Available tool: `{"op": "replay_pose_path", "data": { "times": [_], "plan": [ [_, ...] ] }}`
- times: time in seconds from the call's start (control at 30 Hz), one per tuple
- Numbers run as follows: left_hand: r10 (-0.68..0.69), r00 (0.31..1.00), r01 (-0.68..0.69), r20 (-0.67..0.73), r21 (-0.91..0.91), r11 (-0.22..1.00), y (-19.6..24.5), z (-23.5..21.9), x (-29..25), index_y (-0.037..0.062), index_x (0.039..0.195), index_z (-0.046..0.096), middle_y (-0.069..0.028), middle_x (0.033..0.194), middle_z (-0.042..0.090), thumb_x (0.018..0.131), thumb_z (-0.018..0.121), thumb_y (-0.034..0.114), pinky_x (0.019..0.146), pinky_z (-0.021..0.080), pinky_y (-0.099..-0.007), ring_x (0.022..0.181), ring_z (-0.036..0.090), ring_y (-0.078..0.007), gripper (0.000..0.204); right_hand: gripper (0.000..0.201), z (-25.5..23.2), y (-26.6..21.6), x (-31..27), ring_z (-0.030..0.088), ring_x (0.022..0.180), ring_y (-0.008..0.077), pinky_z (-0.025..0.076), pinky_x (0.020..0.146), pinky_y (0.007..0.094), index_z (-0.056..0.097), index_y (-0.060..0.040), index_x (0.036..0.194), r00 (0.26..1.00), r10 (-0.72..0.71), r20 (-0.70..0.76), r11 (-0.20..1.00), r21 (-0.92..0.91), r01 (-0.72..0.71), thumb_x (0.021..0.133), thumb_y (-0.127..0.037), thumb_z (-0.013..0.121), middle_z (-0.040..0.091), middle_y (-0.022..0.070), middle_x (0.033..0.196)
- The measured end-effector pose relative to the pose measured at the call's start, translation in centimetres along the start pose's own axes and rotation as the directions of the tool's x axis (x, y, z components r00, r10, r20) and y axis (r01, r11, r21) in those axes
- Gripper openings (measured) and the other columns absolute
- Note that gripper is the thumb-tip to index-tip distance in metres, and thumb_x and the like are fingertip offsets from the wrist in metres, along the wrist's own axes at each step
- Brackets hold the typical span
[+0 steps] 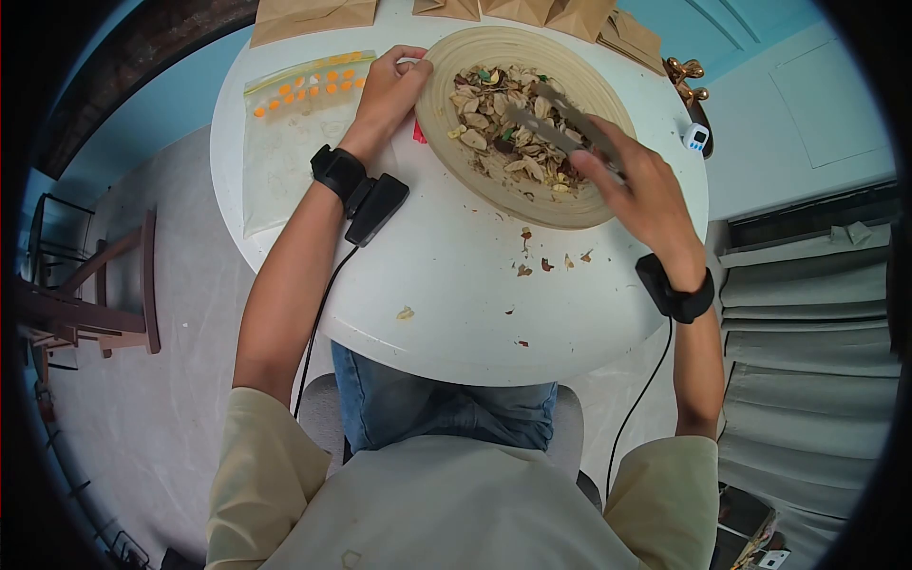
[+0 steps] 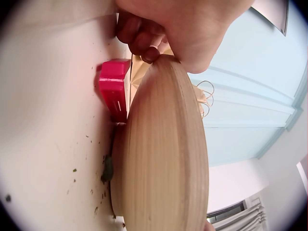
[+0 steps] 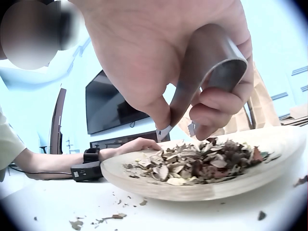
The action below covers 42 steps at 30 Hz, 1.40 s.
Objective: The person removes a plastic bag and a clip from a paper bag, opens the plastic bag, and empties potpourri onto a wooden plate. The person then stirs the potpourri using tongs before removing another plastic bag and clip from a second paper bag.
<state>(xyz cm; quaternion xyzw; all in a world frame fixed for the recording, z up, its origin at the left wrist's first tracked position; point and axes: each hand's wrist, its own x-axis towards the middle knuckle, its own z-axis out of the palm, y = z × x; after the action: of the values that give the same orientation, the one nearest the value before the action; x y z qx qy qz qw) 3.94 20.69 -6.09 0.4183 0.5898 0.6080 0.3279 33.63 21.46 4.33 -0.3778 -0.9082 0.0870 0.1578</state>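
A shallow round wooden bowl [image 1: 445, 157] holds a heap of dried petals and leaves [image 1: 480, 122], like potpourri. At its far left edge my left hand [image 1: 391, 90] grips the rim, with curled fingers seen close at the wood in the left wrist view. My right hand [image 1: 651, 195] holds metal tongs [image 1: 546, 131] over the right part of the heap. In the right wrist view the bent end of the tongs [image 3: 211, 53] shows in the palm, the thumb on one arm and fingers round the other. The tips point toward the petals.
A zip bag [image 1: 294, 161] with orange marks lies left of the bowl. Close by the bowl's base is a red object [image 2: 114, 86]. Paper bags [image 1: 313, 17] stand along the back; a small white timer [image 1: 695, 137] sits right. Fallen petal bits [image 1: 546, 264] dot the table.
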Motion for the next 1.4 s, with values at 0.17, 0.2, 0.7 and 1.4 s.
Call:
{"op": "replay_pose_path", "data": {
  "times": [0.17,0.2,0.7,1.4],
  "plan": [
    [0.032,0.999,-0.033,-0.013,-0.063,0.997,0.1,0.3,-0.1,-0.0061,0.117,0.056,-0.0076,0.080,0.066,0.089,0.056,0.018,0.066,0.047,-0.0246,0.071,0.059,-0.0103,0.037,0.053,1.8,-2.4,1.2,0.066,0.074,0.0302,0.050,0.065,0.0385,0.059,-0.0011,0.124,0.993,-0.118,0.029,0.993,-0.024,0.119,0.089,-0.040,0.065,0.066,0.0159,0.080],
    [0.005,1.000,-0.006,-0.006,-0.041,0.999,0.3,0.3,-0.1,-0.0031,0.118,0.056,-0.0094,0.087,0.066,0.089,0.056,0.018,0.069,0.048,-0.0252,0.077,0.060,-0.0120,0.036,0.054,2.2,-2.3,1.4,0.065,0.072,0.0270,0.049,0.063,0.0365,0.059,-0.0029,0.126,0.984,-0.178,0.005,0.979,-0.103,0.177,0.088,-0.040,0.066,0.065,0.0132,0.078],
    [-0.006,1.000,0.006,-0.003,-0.050,0.999,0.3,0.2,-0.1,-0.0030,0.119,0.055,-0.0093,0.088,0.066,0.090,0.057,0.020,0.068,0.048,-0.0246,0.076,0.060,-0.0117,0.037,0.050,2.7,-2.1,3.0,0.066,0.071,0.0352,0.052,0.062,0.0426,0.060,-0.0014,0.118,0.987,-0.142,-0.070,0.985,-0.106,0.134,0.090,-0.042,0.062,0.067,0.0167,0.078],
    [0.027,0.998,-0.028,-0.058,-0.028,0.999,-0.8,0.1,0.8,-0.0038,0.112,0.063,-0.0131,0.103,0.068,0.094,0.044,0.020,0.086,0.045,-0.0274,0.093,0.061,-0.0178,0.035,0.055,3.3,-2.7,3.9,0.063,0.069,0.0258,0.047,0.063,0.0369,0.057,-0.0045,0.127,0.981,-0.192,-0.034,0.974,-0.132,0.186,0.090,-0.045,0.062,0.063,0.0113,0.075]
  ]
}}
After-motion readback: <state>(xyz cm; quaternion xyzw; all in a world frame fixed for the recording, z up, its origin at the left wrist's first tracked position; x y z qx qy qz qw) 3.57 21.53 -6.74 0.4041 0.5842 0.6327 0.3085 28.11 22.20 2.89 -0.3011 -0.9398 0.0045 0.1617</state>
